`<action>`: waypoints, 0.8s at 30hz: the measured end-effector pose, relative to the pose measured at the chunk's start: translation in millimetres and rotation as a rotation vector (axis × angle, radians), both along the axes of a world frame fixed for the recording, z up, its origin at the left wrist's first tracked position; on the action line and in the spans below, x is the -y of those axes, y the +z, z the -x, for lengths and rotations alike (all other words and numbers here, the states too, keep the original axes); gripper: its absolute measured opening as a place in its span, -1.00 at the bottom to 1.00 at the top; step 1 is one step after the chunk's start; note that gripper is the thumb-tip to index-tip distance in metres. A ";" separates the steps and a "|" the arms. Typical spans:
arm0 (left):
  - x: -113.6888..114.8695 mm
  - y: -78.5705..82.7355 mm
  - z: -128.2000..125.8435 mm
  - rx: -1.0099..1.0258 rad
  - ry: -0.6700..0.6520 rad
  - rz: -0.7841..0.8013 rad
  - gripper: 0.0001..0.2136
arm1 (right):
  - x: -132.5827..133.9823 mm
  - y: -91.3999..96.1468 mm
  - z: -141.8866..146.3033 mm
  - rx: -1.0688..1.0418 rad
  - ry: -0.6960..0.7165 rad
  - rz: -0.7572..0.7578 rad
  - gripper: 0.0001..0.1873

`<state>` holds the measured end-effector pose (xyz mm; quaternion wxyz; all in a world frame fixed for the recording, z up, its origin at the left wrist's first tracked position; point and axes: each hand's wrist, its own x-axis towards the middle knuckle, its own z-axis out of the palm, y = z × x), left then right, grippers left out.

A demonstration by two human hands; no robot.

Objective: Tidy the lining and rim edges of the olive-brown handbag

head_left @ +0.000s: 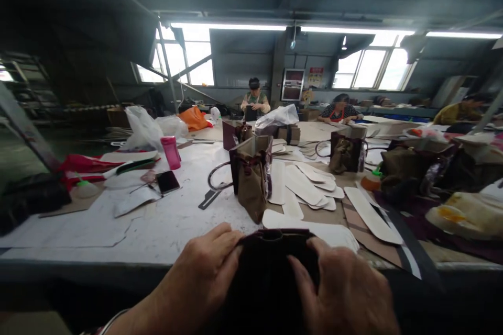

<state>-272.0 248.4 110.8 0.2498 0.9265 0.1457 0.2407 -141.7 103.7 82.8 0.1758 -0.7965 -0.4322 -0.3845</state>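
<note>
Both my hands grip a dark maroon bag piece (271, 272) at the near edge of the worktable (176, 220). My left hand (204, 272) pinches its left top corner, fingers curled over the rim. My right hand (341, 288) clasps the right side, thumb across the front. Just beyond lie several white oval card inserts (310, 183). A finished maroon bag with a tan pouch (251, 172) stands upright behind them.
A pink bottle (171, 152) and a black phone (167, 181) sit left of centre, with white plastic bags (145, 128) behind. More maroon bags (346, 152) and fabric heaps (463, 209) fill the right. Two people (255, 97) work at the far end.
</note>
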 end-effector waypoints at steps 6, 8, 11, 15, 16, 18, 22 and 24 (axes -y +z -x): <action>-28.2 3.7 1.1 0.024 0.121 0.180 -0.80 | -43.2 4.2 -33.4 -0.453 0.263 0.036 -0.64; -40.9 6.3 -2.9 0.026 0.123 0.260 -0.80 | -50.8 8.8 -39.8 -0.693 0.336 0.143 -0.66; -60.3 11.5 -12.7 -0.028 0.035 0.413 -0.76 | -58.0 20.1 -48.4 -0.842 0.414 0.254 -0.68; -79.7 18.0 -30.0 -0.065 -0.087 0.537 -0.74 | -64.1 34.1 -64.6 -0.937 0.572 0.382 -0.71; -83.1 19.2 -34.6 -0.061 -0.106 0.550 -0.74 | -65.7 37.2 -68.5 -0.963 0.604 0.412 -0.72; -88.9 20.6 -43.6 -0.056 -0.131 0.549 -0.72 | -69.3 43.1 -75.0 -0.993 0.653 0.450 -0.72; -98.4 19.3 -60.4 -0.053 -0.104 0.496 -0.71 | -78.1 48.6 -86.1 -0.900 0.582 0.481 -0.71; -101.8 17.8 -68.5 -0.070 -0.103 0.494 -0.72 | -82.6 45.8 -93.9 -0.717 0.448 0.442 -0.70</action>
